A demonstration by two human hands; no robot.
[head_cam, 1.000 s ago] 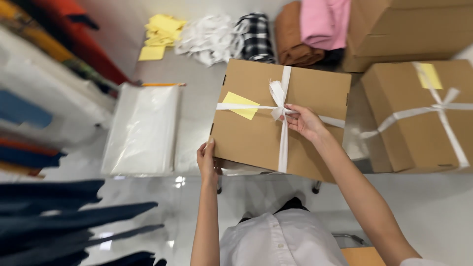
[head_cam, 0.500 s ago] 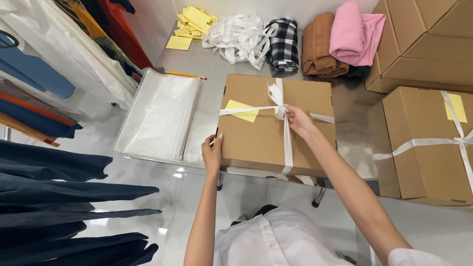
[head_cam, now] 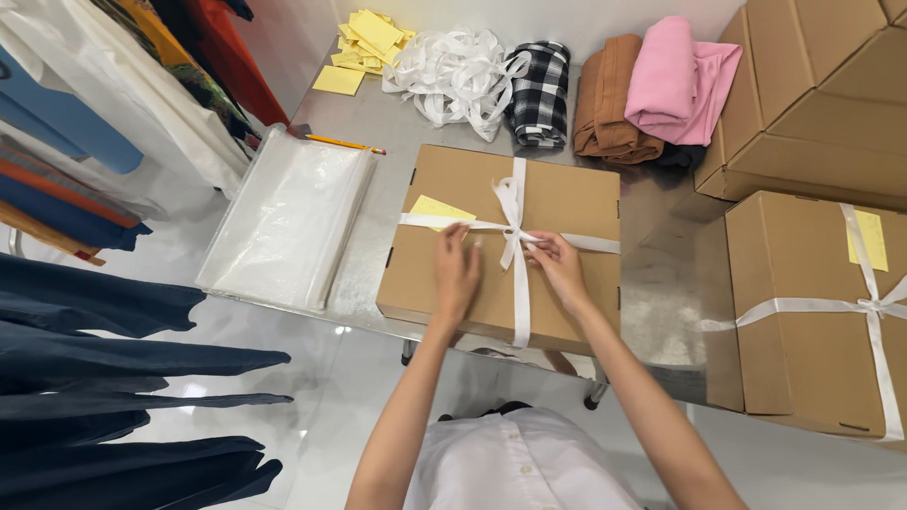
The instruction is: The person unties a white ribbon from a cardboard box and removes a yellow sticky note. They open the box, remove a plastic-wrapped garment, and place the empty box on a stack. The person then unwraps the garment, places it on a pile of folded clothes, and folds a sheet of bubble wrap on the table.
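While both hands meet at the middle of the box top, the scene reads as follows.

Right hand (head_cam: 559,269): fingers pinched on the white ribbon (head_cam: 521,283) just right of the knot, palm down on the lid.
Left hand (head_cam: 456,274): lies flat on the lid just left of the knot, fingertips at the crosswise ribbon band; whether it pinches the ribbon cannot be told.
Ribbon: crosses the lid lengthwise and crosswise, tied in a bow (head_cam: 510,200) above the hands, at the crossing.
Cardboard box (head_cam: 567,203): brown, flat, shut, lying on the metal table (head_cam: 378,123) near its front edge, directly in front of the person.
Yellow note (head_cam: 436,207): on the lid's left half, tucked under the crosswise band, just above the left hand.
Plastic bags (head_cam: 288,217): a clear stack lying left of the box, near it but apart.
Pencil (head_cam: 345,144): orange, beyond the bags, on the table.
Far edge of table: loose yellow notes (head_cam: 368,38), a heap of white ribbon (head_cam: 453,71), a checked black-and-white folded cloth (head_cam: 540,94), a brown folded cloth (head_cam: 609,99), a pink folded cloth (head_cam: 671,80) resting partly on the brown one.
Second tied box (head_cam: 803,302): right of the first, well apart, also ribboned and bearing a yellow note.
Plain boxes (head_cam: 812,94): stacked behind it.
Hanging garments (head_cam: 94,142): along the left side.
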